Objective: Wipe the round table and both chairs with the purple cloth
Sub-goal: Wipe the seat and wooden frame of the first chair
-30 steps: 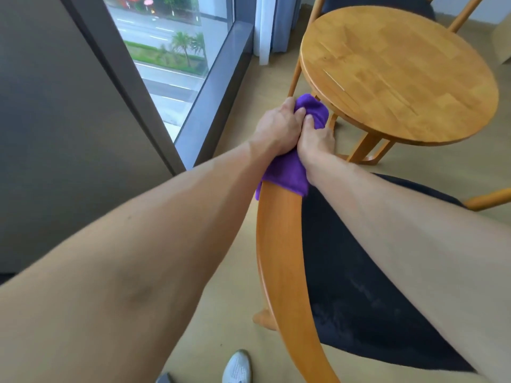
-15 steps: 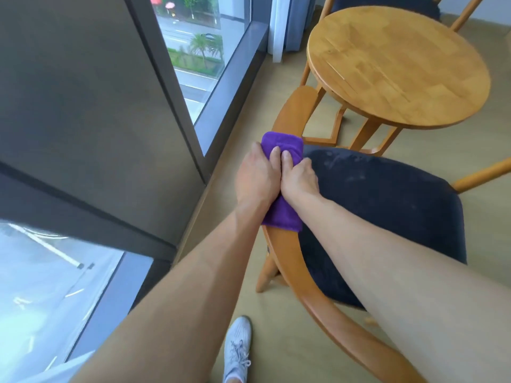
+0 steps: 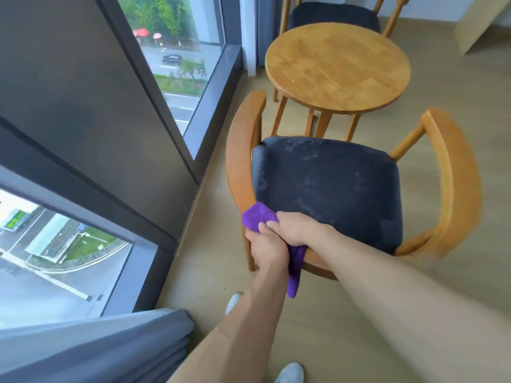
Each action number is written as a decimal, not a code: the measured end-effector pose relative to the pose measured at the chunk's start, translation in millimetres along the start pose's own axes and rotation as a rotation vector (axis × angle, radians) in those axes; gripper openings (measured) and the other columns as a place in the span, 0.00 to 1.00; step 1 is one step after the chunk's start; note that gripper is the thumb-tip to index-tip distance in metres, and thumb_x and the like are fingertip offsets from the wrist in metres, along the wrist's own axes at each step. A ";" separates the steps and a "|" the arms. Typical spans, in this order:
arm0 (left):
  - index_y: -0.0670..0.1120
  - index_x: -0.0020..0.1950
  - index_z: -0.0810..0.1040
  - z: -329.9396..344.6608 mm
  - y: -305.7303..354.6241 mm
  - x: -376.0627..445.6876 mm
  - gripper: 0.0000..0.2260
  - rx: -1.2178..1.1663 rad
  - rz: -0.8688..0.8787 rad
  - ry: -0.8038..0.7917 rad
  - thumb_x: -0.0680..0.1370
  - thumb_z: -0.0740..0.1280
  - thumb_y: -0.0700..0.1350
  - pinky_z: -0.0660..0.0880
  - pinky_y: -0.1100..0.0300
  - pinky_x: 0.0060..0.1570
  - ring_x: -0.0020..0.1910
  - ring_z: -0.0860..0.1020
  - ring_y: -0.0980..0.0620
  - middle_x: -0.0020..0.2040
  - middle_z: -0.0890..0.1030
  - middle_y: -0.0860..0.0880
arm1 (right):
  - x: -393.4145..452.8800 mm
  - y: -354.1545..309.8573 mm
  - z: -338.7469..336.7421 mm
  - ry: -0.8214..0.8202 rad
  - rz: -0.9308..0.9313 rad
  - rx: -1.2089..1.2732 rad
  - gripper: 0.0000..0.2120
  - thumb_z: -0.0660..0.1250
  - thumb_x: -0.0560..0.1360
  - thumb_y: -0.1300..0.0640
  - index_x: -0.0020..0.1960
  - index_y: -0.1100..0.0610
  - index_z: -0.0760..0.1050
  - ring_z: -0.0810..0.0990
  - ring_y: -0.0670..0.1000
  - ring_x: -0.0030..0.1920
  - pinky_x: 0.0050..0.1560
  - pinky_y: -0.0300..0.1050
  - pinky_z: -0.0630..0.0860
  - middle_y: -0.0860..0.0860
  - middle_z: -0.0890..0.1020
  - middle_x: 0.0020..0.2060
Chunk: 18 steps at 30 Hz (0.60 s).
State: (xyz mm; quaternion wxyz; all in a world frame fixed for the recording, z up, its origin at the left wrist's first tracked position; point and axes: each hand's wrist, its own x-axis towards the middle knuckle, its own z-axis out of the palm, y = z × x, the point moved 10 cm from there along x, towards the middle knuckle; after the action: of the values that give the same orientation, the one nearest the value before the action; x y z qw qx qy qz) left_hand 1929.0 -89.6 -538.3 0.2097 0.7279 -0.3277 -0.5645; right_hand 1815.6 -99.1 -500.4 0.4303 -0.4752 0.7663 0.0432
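Note:
The purple cloth (image 3: 257, 218) is wrapped over the curved wooden back rail of the near chair (image 3: 240, 150), at its left rear bend. My left hand (image 3: 266, 248) grips the cloth and rail from the outer side. My right hand (image 3: 297, 230) grips them from the seat side, right against the left hand. A tail of cloth hangs below the rail. The chair's dark seat cushion (image 3: 329, 189) shows pale dusty marks. Beyond it stands the round wooden table (image 3: 337, 67), and the second chair (image 3: 331, 13) is behind the table.
A floor-to-ceiling window (image 3: 177, 51) with a dark frame runs along the left. A grey curtain (image 3: 91, 346) hangs at the lower left. My white shoes (image 3: 290, 373) stand on the light wood floor. A pale cabinet corner (image 3: 481, 20) is at the top right.
Both hands slid the cloth back along the chair's rail, from the front of the left armrest to the rear bend. The view pulled back, showing the whole chair.

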 end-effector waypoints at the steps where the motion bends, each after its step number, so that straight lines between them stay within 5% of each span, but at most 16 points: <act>1: 0.42 0.68 0.69 1.6 -4.3 -9.5 0.18 0.005 -0.040 -0.010 0.85 0.53 0.52 0.75 0.45 0.61 0.58 0.79 0.39 0.59 0.80 0.41 | -7.9 4.5 -1.2 -0.017 -0.008 -0.036 0.18 0.52 0.81 0.40 0.54 0.54 0.69 0.77 0.58 0.57 0.59 0.53 0.72 0.55 0.79 0.58; 9: 0.37 0.71 0.69 39.7 -36.8 -92.4 0.22 -0.113 -0.499 -0.229 0.84 0.58 0.52 0.70 0.49 0.66 0.67 0.73 0.38 0.68 0.75 0.39 | -72.4 49.0 -19.8 -0.083 -0.036 -0.205 0.21 0.56 0.80 0.39 0.64 0.52 0.70 0.75 0.56 0.58 0.57 0.52 0.72 0.52 0.77 0.63; 12: 0.36 0.61 0.74 45.1 -31.2 -122.7 0.14 0.106 -0.510 -0.499 0.84 0.58 0.46 0.80 0.47 0.45 0.54 0.81 0.36 0.57 0.81 0.35 | -93.4 75.5 -30.1 -0.052 -0.005 -0.170 0.23 0.61 0.77 0.39 0.68 0.49 0.69 0.75 0.56 0.61 0.62 0.57 0.73 0.51 0.77 0.63; 15: 0.35 0.50 0.76 28.5 3.5 -118.7 0.10 0.620 -0.123 -0.642 0.81 0.61 0.42 0.81 0.49 0.36 0.38 0.84 0.41 0.42 0.83 0.38 | -106.0 103.0 -36.9 0.086 0.077 -0.048 0.27 0.66 0.73 0.34 0.58 0.55 0.69 0.78 0.58 0.53 0.54 0.54 0.76 0.53 0.79 0.54; 18: 0.43 0.52 0.78 44.8 96.7 -116.7 0.07 0.967 0.806 -0.452 0.80 0.61 0.42 0.73 0.60 0.47 0.46 0.79 0.48 0.47 0.81 0.48 | -113.6 111.3 -38.8 0.280 0.130 -0.025 0.31 0.67 0.70 0.31 0.57 0.56 0.70 0.78 0.57 0.55 0.51 0.49 0.70 0.53 0.79 0.53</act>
State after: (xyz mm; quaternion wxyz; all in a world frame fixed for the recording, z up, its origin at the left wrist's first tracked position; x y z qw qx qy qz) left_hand 1845.5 -70.7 -405.4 -0.0198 0.4244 -0.8261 -0.3702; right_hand 1726.7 21.6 -434.7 0.3096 -0.4314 0.8473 0.0138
